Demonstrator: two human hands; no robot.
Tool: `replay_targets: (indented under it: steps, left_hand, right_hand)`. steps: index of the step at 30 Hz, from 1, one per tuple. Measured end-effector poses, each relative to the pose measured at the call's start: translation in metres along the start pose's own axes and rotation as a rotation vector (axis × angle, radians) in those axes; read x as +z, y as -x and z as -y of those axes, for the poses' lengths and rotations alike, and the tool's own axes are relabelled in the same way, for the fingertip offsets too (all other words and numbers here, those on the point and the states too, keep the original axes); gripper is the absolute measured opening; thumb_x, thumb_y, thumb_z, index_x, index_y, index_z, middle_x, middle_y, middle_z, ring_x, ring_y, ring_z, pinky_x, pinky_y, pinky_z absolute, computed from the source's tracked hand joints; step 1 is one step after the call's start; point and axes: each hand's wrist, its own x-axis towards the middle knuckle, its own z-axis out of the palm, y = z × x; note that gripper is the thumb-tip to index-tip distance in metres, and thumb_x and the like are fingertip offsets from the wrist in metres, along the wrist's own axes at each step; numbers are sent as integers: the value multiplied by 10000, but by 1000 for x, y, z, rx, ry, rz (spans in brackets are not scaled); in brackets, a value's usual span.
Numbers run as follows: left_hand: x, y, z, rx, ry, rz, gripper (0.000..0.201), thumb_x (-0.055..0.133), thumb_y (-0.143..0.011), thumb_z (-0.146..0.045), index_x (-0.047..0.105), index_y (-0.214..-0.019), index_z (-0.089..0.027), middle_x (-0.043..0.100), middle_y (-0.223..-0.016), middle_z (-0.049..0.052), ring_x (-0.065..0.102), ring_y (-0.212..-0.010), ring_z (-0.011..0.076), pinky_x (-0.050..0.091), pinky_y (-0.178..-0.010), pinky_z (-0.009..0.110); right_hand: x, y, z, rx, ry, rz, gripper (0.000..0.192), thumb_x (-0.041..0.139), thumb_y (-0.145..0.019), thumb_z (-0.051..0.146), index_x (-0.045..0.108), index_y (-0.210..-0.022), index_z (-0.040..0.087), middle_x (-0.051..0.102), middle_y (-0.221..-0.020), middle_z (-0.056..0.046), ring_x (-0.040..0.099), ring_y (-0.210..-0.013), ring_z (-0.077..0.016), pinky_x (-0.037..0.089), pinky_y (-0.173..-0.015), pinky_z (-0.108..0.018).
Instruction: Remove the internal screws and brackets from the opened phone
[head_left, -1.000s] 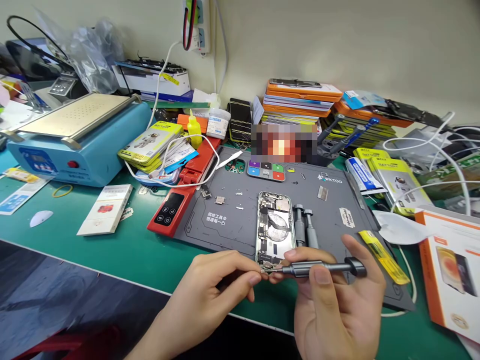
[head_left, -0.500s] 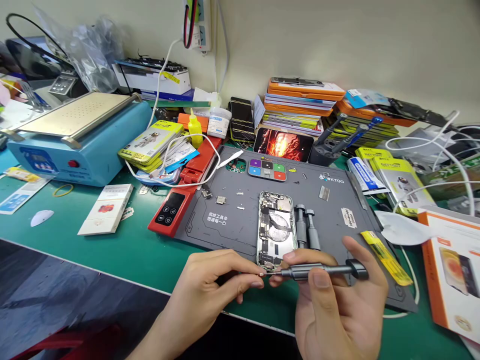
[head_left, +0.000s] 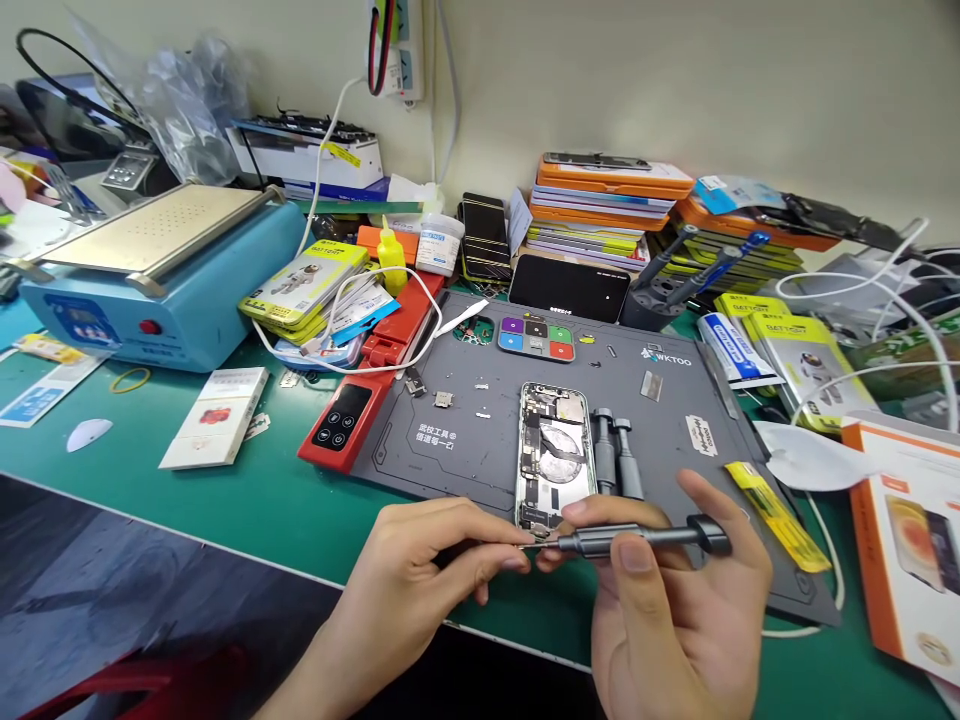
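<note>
Held nearly level, a grey screwdriver (head_left: 604, 541) lies across the fingers of my right hand (head_left: 675, 610), its capped end by the raised index finger and its tip pointing left. My left hand (head_left: 442, 560) is closed, thumb and forefinger pinched at that tip; what lies between them is too small to make out. Just beyond the fingertips, an opened phone housing (head_left: 555, 455) rests on the grey work mat (head_left: 465, 475), its inner parts and round coil exposed. Two more grey screwdrivers (head_left: 604, 450) lie along its right side.
A red device (head_left: 337, 425) lies along the mat's left edge, near a white box (head_left: 215, 418). Small metal parts (head_left: 443, 400) are scattered on the mat. Behind stand a dark-screened phone (head_left: 570, 288) and a tool holder (head_left: 652, 305). An orange-edged box (head_left: 900, 540) is at right.
The phone at the back has gone from a bright fiery picture to a mostly black screen. My hands and the screwdriver have barely moved.
</note>
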Motion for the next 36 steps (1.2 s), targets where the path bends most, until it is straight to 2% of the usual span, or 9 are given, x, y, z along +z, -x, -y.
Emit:
replay_targets:
  steps: [6, 19, 36]
  left_hand:
    - [0, -1, 1, 3, 3, 0, 109, 779, -1042, -210, 887, -1046, -226, 863, -932, 13, 693, -612, 69, 553, -607, 124]
    - [0, 0, 2, -7, 50, 7, 162, 759, -1039, -156, 886, -1053, -255, 868, -947, -20, 702, -623, 48, 567, -629, 80]
    - [1, 1, 3, -21, 39, 3, 109, 789, -1026, -207, 884, -1012, -260, 856, -926, -10, 706, -648, 72, 575, -632, 103]
  right_hand:
    - [-2, 1, -2, -5, 17, 7, 445, 702, -1069, 287, 532, -1476, 347, 821, -987, -39, 787, -877, -200, 669, -683, -309]
    - [-1, 1, -1, -21, 4, 20, 425, 678, -1084, 277, 540, -1477, 357, 822, -990, -36, 781, -841, -183, 676, -673, -294]
    - [0, 0, 0, -28, -14, 42, 406, 635, -1103, 261, 530, -1484, 355, 826, -987, -36, 781, -837, -177, 687, -689, -300]
